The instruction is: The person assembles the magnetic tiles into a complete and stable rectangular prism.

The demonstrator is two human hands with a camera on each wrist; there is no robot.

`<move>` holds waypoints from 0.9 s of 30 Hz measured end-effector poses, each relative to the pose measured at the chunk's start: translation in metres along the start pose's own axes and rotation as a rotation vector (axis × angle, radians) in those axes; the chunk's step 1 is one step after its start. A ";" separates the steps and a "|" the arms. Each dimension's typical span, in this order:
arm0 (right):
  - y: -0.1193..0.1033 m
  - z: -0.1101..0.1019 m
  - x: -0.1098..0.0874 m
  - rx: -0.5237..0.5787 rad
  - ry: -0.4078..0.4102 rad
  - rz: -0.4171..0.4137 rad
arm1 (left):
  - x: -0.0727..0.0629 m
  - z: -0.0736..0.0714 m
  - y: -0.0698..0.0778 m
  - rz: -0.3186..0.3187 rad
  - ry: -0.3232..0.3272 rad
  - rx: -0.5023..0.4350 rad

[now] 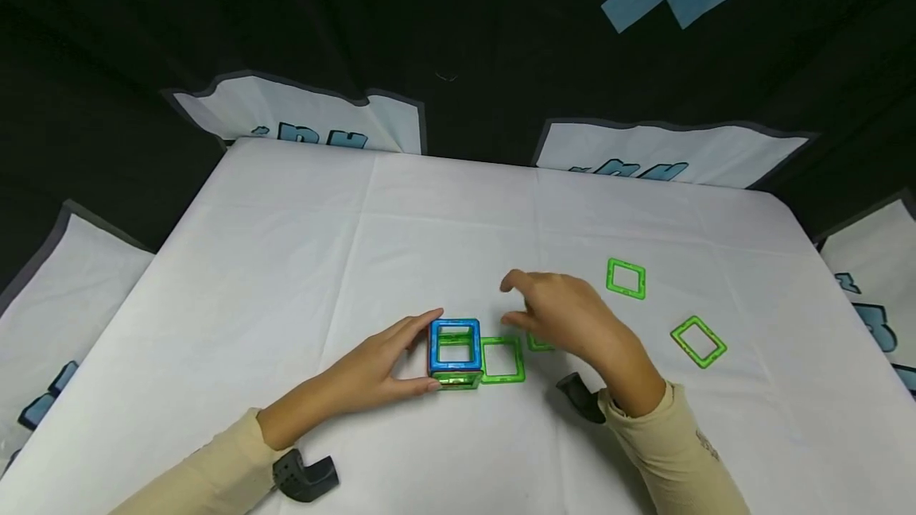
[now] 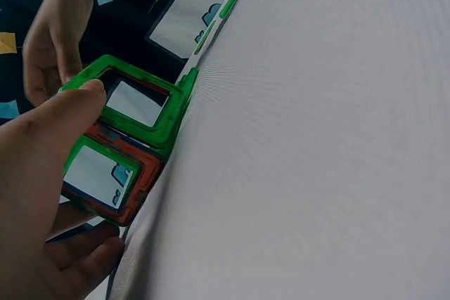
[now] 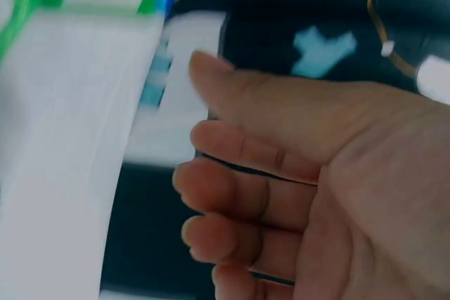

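Note:
A small cube of magnetic tiles (image 1: 454, 366) stands on the white table, with a blue square frame on top and a green one facing me. My left hand (image 1: 375, 368) grips its left side, thumb at the near corner and fingers at the far one. In the left wrist view the thumb presses a green tile (image 2: 156, 131) beside a red tile (image 2: 144, 177). A green square tile (image 1: 503, 379) lies flat against the cube's right side. My right hand (image 1: 565, 312) hovers right of it, fingers loosely bent and holding nothing. Another green tile (image 1: 541, 347) is partly hidden under that hand.
Two more green square tiles lie flat to the right, one farther back (image 1: 626, 293) and one nearer (image 1: 688, 350). A black wrist device (image 1: 304, 477) sits on the left wrist, another (image 1: 581, 398) on the right. Dark curtains (image 1: 472, 46) hang behind the table.

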State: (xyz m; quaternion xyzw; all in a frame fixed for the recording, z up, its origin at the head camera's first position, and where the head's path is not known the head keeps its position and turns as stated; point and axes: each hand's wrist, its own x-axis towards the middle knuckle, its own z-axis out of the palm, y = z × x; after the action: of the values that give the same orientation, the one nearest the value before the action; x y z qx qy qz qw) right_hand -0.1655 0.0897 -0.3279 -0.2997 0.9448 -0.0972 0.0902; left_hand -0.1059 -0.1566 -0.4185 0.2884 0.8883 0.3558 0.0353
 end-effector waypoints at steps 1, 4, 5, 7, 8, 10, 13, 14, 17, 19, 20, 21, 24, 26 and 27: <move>0.008 -0.001 0.002 0.008 -0.017 0.046 | 0.000 0.000 0.000 0.000 0.003 -0.001; 0.029 -0.003 0.008 0.042 -0.088 0.149 | 0.001 0.001 -0.001 0.001 0.011 0.000; 0.035 -0.002 0.010 0.052 -0.111 0.172 | 0.001 0.001 -0.002 0.001 0.015 0.000; 0.046 0.000 0.014 0.068 -0.150 0.199 | 0.001 0.001 -0.002 0.005 0.020 -0.002; 0.050 0.002 0.015 0.075 -0.162 0.205 | 0.001 0.001 -0.002 0.007 0.024 -0.001; 0.057 0.005 0.018 0.085 -0.183 0.212 | 0.001 0.001 -0.001 0.006 0.025 -0.009; 0.064 0.010 0.021 0.107 -0.223 0.218 | 0.001 0.001 -0.001 0.002 0.023 -0.016; 0.066 0.012 0.022 0.110 -0.240 0.223 | 0.000 0.001 -0.001 -0.003 0.023 -0.022; 0.070 0.015 0.024 0.104 -0.293 0.232 | 0.000 0.000 0.000 -0.014 0.023 -0.041; 0.072 0.017 0.024 0.091 -0.325 0.226 | -0.001 0.000 0.000 -0.020 0.023 -0.052; 0.073 0.019 0.025 0.085 -0.335 0.224 | -0.001 0.000 0.000 -0.023 0.022 -0.056; 0.074 0.020 0.025 0.082 -0.342 0.220 | 0.000 0.000 -0.001 -0.023 0.021 -0.061; 0.077 0.023 0.025 0.083 -0.347 0.202 | 0.000 0.000 -0.001 -0.026 0.021 -0.068; 0.078 0.023 0.025 0.088 -0.330 0.199 | 0.001 0.000 -0.002 -0.029 0.023 -0.074; 0.078 0.023 0.025 0.095 -0.315 0.196 | 0.001 0.000 -0.002 -0.031 0.024 -0.077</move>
State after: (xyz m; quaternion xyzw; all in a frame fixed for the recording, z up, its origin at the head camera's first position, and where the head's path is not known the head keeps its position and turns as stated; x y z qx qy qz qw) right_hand -0.2232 0.1348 -0.3718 -0.2131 0.9380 -0.0844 0.2602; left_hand -0.1072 -0.1569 -0.4198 0.2687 0.8787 0.3926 0.0410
